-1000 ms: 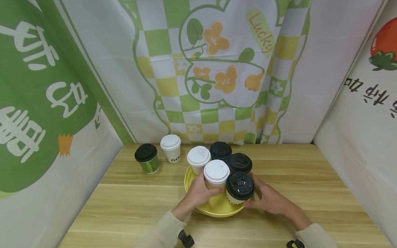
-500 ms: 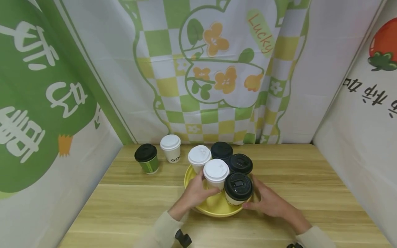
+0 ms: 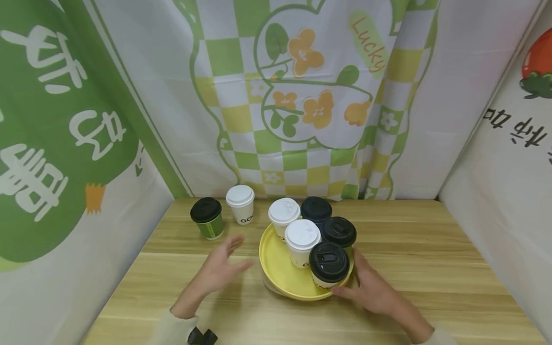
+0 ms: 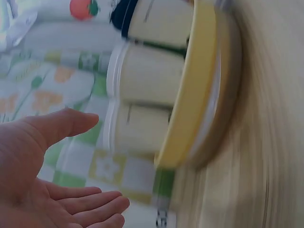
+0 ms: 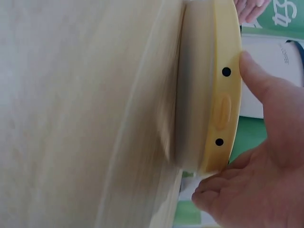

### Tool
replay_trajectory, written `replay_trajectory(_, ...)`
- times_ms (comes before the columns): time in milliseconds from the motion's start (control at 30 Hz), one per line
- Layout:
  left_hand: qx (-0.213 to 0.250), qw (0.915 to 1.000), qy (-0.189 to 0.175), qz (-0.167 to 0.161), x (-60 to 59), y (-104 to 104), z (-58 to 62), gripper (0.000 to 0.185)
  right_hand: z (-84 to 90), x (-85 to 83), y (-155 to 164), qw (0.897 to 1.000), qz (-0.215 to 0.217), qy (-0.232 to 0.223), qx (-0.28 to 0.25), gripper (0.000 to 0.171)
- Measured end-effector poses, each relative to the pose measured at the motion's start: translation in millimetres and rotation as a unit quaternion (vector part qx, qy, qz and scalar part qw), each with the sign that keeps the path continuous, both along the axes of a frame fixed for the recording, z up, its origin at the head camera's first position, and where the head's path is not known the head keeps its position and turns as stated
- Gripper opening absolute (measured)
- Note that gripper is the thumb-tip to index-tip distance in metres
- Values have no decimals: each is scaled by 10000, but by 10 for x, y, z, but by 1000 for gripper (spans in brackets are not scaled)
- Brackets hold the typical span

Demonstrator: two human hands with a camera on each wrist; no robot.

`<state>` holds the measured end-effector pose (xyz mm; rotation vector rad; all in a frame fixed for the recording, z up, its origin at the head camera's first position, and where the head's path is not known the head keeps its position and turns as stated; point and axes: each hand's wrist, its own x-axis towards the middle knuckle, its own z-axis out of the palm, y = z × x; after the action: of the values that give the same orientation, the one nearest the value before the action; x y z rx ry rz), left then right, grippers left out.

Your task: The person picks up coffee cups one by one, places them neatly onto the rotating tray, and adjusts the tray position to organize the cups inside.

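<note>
A round yellow turntable carries several lidded paper cups. In front stands a black-lidded cup; beside it is a white-lidded cup, with another white-lidded cup behind. Two more black-lidded cups, the right one and the back one, are close by. My right hand lies at the turntable's right rim beside the front cup; in the right wrist view its thumb touches the rim. My left hand hovers left of the turntable, fingers spread, holding nothing.
Back left on the wooden table stand a green cup with a black lid and a white cup with a white lid. Printed cloth hangs behind the table, and side walls rise left and right.
My left hand has let go of the front white-lidded cup and moved left. The turntable has turned slightly: its front cup went left, the back ones right. My right hand stayed beside it.
</note>
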<state>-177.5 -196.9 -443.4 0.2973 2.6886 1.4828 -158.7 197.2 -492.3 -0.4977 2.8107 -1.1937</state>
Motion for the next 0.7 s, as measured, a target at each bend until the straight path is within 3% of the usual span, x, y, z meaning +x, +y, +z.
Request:
replay_trajectory(267, -731, 9933, -378, 817, -216, -764, -175, 88, 54, 185, -80, 9996, -142, -185, 162, 125)
replay_trajectory(467, -548, 9909, -693, 1015, -406, -1126, -263, 96, 161, 300, -1, 9967, -128, -616, 506, 124)
replay_trajectory(567, -485, 9911, -648, 1056, -532, -1240, -303, 103, 179, 255, 70, 9974, -128, -418, 581, 123)
replay_trajectory(700, -436, 9902, -633, 1162, -692, -1318, -355, 114, 125, 137, 128, 9987, 23, 247, 434, 116)
